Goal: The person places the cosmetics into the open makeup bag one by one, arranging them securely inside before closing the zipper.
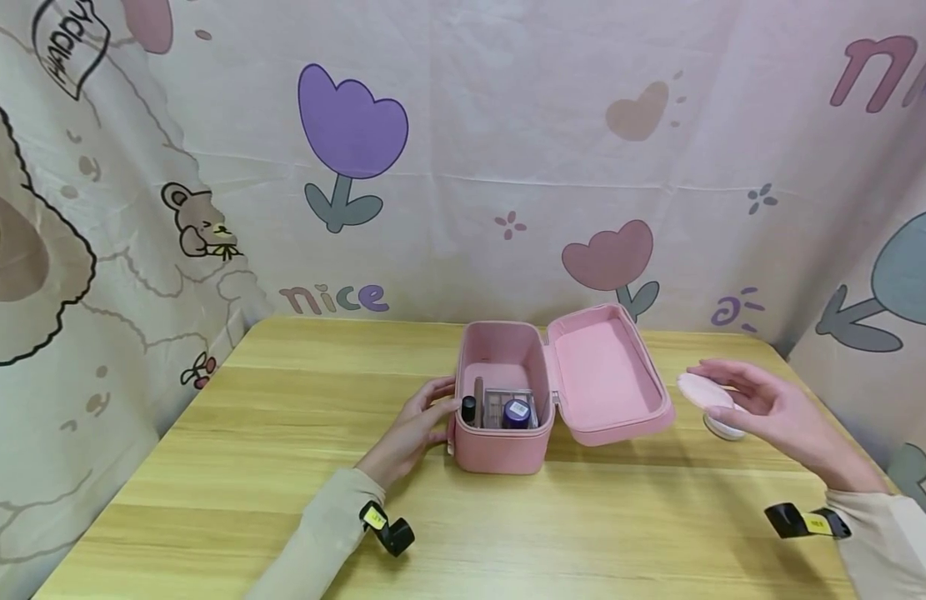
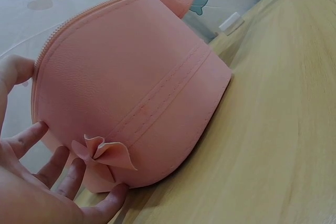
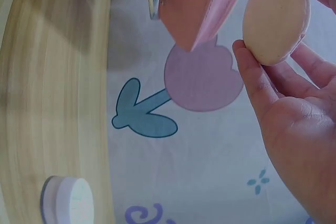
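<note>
An open pink cosmetic case (image 1: 500,452) stands on the table, its lid (image 1: 608,375) swung out to the right. My left hand (image 1: 412,429) touches the case's left side; in the left wrist view its spread fingertips (image 2: 62,161) rest against the wall around a small bow (image 2: 110,153). Inside are a black-capped item (image 1: 468,409), a slim brown stick (image 1: 478,402), a clear compartmented box (image 1: 495,407) and a dark blue jar (image 1: 517,413). Right of the lid, my right hand (image 1: 781,412) pinches a round pale powder puff (image 3: 275,19) between thumb and fingers.
A small round white container (image 3: 79,203) stands on the table below the right hand, partly hidden in the head view. The wooden table (image 1: 305,375) meets a patterned cloth (image 1: 470,167) hung behind and at the sides.
</note>
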Tool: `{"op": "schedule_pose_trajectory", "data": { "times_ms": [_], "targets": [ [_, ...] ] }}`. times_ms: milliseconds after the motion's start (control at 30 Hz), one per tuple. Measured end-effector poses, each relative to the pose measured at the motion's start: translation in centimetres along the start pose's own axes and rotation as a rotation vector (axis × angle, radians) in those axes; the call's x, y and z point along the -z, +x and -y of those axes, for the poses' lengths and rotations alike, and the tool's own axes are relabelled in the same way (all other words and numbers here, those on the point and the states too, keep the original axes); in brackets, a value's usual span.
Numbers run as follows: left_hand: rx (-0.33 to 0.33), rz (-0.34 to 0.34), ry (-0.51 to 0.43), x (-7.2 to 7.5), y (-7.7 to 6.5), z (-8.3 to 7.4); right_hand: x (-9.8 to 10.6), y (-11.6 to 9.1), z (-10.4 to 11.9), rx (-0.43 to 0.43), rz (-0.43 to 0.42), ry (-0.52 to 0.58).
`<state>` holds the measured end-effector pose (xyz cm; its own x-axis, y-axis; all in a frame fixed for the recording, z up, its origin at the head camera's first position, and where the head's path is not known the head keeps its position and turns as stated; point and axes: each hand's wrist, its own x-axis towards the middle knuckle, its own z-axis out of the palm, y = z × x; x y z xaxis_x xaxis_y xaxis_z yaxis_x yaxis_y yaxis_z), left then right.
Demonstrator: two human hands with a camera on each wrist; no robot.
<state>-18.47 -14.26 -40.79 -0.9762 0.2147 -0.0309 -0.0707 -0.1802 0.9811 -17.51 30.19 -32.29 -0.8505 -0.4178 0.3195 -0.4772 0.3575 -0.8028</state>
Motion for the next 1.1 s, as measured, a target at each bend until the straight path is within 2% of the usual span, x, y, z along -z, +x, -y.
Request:
{"op": "schedule_pose_trajectory", "data": {
  "times_ms": [367, 600, 1100],
  "targets": [
    [0.003, -0.005, 0.009, 0.0, -0.1, 0.0, -0.3, 0.7, 1.2, 0.031, 0.054, -0.036],
    [0.010, 0.000, 0.011, -0.1, -0.1, -0.1, -0.6, 1.2, 2.1, 0.072, 0.086, -0.021],
    [0.003, -0.006, 0.008, -0.1, -0.1, -0.1, -1.5, 2.7, 4.4, 0.090, 0.116, -0.208]
  ]
}}
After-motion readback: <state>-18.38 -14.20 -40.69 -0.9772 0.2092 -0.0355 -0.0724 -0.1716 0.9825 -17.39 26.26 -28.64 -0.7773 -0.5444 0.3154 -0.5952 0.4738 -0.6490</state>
